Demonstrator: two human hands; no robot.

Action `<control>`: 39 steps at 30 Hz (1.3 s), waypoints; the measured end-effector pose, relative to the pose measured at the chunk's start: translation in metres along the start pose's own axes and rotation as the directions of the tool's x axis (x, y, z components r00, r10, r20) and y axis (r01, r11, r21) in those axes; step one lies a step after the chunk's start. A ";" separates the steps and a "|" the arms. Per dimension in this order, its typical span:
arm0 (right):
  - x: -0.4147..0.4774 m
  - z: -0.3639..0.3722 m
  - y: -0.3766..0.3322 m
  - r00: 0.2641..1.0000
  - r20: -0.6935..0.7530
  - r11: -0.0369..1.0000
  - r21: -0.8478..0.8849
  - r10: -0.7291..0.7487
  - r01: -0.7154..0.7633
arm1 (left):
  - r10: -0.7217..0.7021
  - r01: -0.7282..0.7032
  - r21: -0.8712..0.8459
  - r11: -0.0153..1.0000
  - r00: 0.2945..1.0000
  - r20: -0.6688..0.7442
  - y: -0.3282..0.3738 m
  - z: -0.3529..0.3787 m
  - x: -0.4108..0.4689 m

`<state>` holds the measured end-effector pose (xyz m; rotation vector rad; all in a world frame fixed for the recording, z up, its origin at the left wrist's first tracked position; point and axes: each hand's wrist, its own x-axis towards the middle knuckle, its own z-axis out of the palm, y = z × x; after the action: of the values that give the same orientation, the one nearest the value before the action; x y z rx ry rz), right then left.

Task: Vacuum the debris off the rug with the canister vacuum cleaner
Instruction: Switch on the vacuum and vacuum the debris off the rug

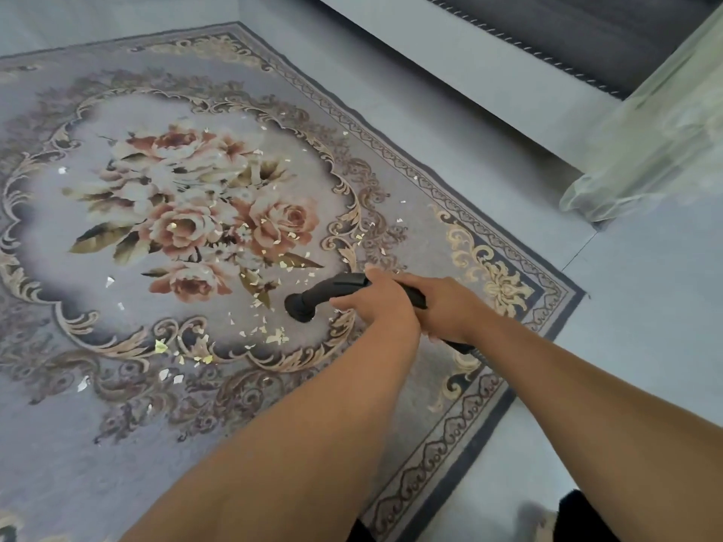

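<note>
A grey rug [117,444] with a pink flower medallion and a scrolled border covers the floor. Small pale and yellowish scraps of debris [276,337] lie scattered over it, thickest near the nozzle. The black vacuum wand [336,288] points left, and its round nozzle [300,307] sits on the rug at the medallion's lower right edge. My left hand [377,307] grips the wand near the front. My right hand [444,307] grips it just behind. The wand's rear end runs down to the right from under my right hand.
A sofa base [489,60] with dark cushions and corded trim runs along the top right. A sheer pale curtain [657,142] hangs to the floor at the right. Grey tile floor [645,326] borders the rug on the right.
</note>
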<state>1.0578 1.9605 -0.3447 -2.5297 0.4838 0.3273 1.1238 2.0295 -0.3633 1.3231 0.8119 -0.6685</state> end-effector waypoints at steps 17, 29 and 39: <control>-0.011 -0.010 0.051 0.994 -0.037 0.994 0.033 -0.102 0.103 | 0.037 -0.045 0.106 0.993 0.996 0.080 -0.028 0.022 0.014; -0.005 0.002 0.026 0.994 -0.043 0.965 0.239 -0.100 0.108 | 0.033 -0.047 0.122 0.991 0.993 0.118 -0.002 0.009 0.014; -0.031 -0.011 0.060 0.999 -0.024 0.999 0.020 -0.025 0.026 | -0.098 0.034 0.267 0.963 0.968 0.230 -0.026 0.021 -0.003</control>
<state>1.0074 1.9155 -0.3528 -2.5208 0.4611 0.2819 1.1037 2.0046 -0.3738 1.4208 0.5847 -0.9970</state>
